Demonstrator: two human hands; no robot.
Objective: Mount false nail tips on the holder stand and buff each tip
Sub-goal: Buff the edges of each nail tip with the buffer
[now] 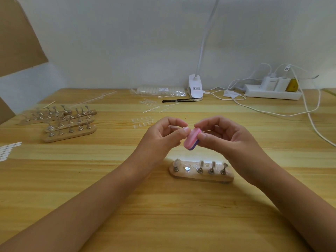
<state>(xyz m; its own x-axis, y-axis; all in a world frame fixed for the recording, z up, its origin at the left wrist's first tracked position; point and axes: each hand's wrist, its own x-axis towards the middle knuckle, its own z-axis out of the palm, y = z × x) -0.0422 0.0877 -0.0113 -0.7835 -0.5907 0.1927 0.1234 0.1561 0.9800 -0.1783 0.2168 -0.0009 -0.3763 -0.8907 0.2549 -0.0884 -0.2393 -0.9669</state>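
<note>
Both hands were up over the light wooden table point(109, 197), meeting in the middle. The right hand point(223, 137) had its thumb and curled fingers clamped on a little pink-and-purple oval buffer block point(192, 139), tilted with the pink face toward the left hand point(161, 137). That one had its fingers curled in and the thumb tip pressed right at the top end of the block. I honestly couldn't tell whether it was pinching something small there, since the fingertips hid it.

The task's rounded wooden holder stand point(201, 177) sat flat on the table just below the hands, nearer the right wrist. It had a row of small metal pegs, several carrying clear false nail tips point(201, 163), and one spot showed only a bare shiny disc point(187, 168).

More wooden stands with pegs point(71, 124) were piled off to the left, well apart from the hands. Loose clear tips point(143, 121) lay just behind the left hand. Along the back edge there was a white clip-on lamp point(195, 88), a black slim tool point(179, 100) and a white power strip point(272, 94) with plugs and trailing cables.
</note>
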